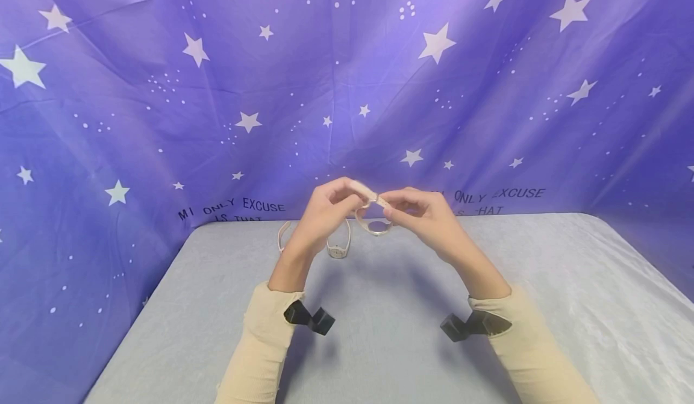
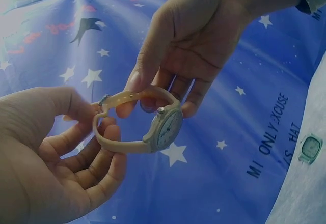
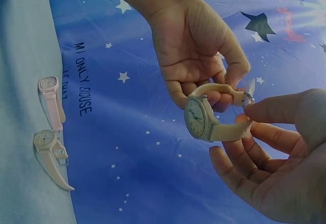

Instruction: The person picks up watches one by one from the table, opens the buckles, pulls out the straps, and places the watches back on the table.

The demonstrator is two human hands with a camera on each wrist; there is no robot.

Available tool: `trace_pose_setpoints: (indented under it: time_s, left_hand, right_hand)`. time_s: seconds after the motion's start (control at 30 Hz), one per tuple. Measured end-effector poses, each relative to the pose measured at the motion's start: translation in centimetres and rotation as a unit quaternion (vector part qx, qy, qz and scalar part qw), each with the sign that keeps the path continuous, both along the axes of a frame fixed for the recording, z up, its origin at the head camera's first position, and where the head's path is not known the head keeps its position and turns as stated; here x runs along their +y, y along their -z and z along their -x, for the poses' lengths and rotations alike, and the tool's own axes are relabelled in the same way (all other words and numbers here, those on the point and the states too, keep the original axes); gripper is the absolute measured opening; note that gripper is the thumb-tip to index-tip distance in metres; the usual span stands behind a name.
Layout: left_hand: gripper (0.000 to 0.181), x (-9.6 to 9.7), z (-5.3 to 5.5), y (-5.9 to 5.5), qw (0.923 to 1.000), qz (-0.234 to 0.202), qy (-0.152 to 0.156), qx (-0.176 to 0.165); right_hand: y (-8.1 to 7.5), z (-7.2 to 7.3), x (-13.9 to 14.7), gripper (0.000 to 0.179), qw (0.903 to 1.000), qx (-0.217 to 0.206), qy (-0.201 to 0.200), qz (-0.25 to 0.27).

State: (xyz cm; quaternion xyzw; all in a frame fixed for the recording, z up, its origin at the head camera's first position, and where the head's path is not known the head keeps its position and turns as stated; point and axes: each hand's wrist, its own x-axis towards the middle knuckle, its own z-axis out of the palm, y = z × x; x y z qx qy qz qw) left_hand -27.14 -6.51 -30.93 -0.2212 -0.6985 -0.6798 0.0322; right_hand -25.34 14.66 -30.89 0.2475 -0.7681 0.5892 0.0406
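Note:
A cream wristwatch (image 2: 167, 129) with a round dial is held up above the table, its strap bent round in a loop. The strap ends meet at a small metal buckle (image 3: 248, 99); whether the pin sits in a hole I cannot tell. My left hand (image 1: 325, 211) pinches the strap from the left. From the right, my right hand (image 1: 431, 217) pinches it with thumb and fingers. A second cream round-dial watch (image 3: 46, 140) lies on the table, beside a pink watch (image 3: 51, 96) with a squarish face. In the head view my left hand and wrist partly cover them.
A pale grey cloth covers the table (image 1: 390, 344). Behind its far edge hangs a purple-blue curtain (image 1: 303, 79) with white stars and printed words. A black mount (image 1: 314, 316) is strapped to my left wrist, and another black mount (image 1: 466, 326) to my right.

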Motion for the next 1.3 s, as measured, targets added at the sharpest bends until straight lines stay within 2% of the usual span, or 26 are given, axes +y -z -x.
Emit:
trace_pose_setpoints:
  time_s: [0.23,0.43,0.73,0.87,1.1,1.3]
  left_hand:
    - [0.018,-0.15,-0.18,-0.29,0.9998,-0.013,0.005,-0.013]
    - [0.011,-0.17,-0.20,-0.32,0.9998,-0.004,0.019,-0.009]
    - [0.008,0.01,-0.37,-0.39,0.9999,0.006,0.014,-0.002]
    - [0.011,0.00,-0.37,-0.47,1.0000,-0.002,0.001,0.002]
    - [0.015,-0.29,-0.34,-0.80,0.9984,-0.035,-0.044,-0.011]
    - [0.011,-0.56,-0.14,-0.83,0.9963,-0.060,-0.058,-0.018]
  right_hand:
    - [-0.05,0.06,0.08,0.030,0.9996,-0.014,-0.004,0.023]
    - [-0.19,-0.22,-0.01,0.027,0.9992,-0.019,-0.003,0.034]
    - [-0.10,-0.35,-0.20,0.026,0.9990,-0.016,0.020,0.036]
    - [-0.18,-0.43,-0.18,0.022,0.9989,-0.005,0.028,0.037]
    - [-0.32,-0.25,0.18,0.026,0.9979,0.000,0.039,0.051]
    - [-0.49,-0.20,0.37,0.024,0.9956,-0.006,0.037,0.086]
